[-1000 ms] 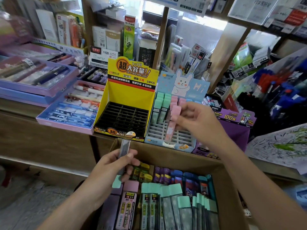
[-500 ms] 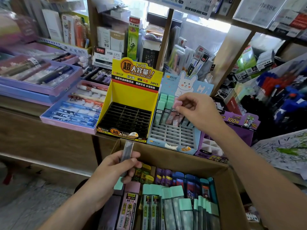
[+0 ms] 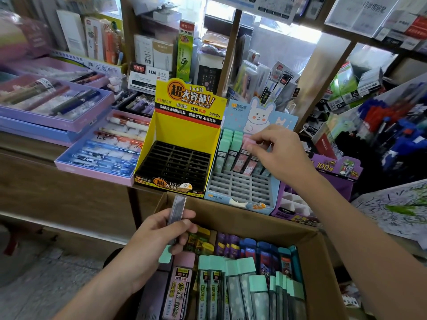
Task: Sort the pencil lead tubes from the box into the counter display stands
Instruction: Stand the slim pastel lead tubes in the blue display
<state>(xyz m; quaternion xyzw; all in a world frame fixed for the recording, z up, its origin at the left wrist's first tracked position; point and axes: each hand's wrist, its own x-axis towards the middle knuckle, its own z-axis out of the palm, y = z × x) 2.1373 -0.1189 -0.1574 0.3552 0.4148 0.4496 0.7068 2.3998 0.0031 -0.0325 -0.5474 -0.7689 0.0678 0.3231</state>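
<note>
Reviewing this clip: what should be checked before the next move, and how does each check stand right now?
1. Right hand pinches the cap of the pink-capped tube: ok.
2. Pink-capped tube fully seated in the blue bunny stand: cannot tell, its base is not clearly visible.
3. Left hand grips the grey tube above the box: ok.
4. Yellow stand has free slots: ok, every visible slot is empty.
5. Blue bunny stand's front rows are free: ok.
6. Which stand the grey tube belongs in: cannot tell.
</note>
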